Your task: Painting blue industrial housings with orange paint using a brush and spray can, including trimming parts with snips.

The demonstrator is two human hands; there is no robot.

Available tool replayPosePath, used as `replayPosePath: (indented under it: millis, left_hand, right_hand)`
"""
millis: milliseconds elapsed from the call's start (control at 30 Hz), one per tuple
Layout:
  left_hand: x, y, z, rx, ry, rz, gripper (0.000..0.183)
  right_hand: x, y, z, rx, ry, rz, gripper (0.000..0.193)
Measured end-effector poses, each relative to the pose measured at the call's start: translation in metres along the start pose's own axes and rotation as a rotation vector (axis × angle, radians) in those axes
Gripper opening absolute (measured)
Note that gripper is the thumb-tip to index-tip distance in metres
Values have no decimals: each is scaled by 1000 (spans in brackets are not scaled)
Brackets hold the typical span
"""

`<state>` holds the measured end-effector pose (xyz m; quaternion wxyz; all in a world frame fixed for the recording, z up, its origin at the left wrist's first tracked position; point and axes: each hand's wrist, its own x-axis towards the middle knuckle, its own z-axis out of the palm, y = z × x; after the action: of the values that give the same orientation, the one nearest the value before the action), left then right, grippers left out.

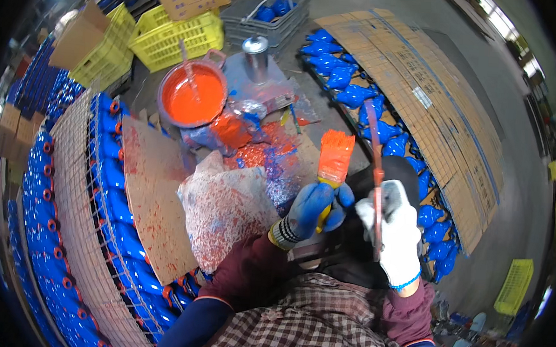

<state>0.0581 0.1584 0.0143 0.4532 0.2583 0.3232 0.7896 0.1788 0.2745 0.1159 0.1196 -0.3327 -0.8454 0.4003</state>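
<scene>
Left hand (311, 210), blue-gloved: fingers closed round the handle of a paintbrush (335, 159), orange bristles pointing up. Right hand (396, 235), white-gloved: curled on a long, paint-stained stick (377, 164), nearly upright. Both tools are held left of the cardboard sheet's (431, 113) left edge, along which glossy blue pieces (354, 96) lie. A bucket (163, 96) of orange paint (193, 101) stands beyond a spattered cloth (225, 202).

Over the speckled cloth (228, 208), the left hand (309, 207) could pass toward the bucket (162, 96); the metal can (256, 64) obstructs the right side.
</scene>
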Motion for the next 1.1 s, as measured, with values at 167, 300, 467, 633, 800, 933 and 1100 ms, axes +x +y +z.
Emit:
replayPosePath:
  millis: [167,300,467,633,800,933,1100]
  left_hand:
    - [-22,46,1,-197,200,432,56]
    - [-60,95,-25,-254,239,768,44]
    - [-88,95,-60,-449,83,816,40]
    - [-96,85,-83,-541,-20,856,47]
    - [-94,87,-96,-596,-118,875,34]
    - [-105,97,-96,-553,-351,976,29]
    - [-111,105,-85,-569,-541,1066,20]
  right_hand:
    - [8,27,27,213,105,-231,28]
    - [27,32,70,-158,-535,31,59]
    - [23,-8,148,-171,-613,-46,77]
    - [15,-37,178,-368,-820,-162,77]
    - [-6,-12,155,-382,-891,-258,82]
    - [5,13,125,-83,-844,-378,63]
    - [15,-3,168,1320,-979,955,66]
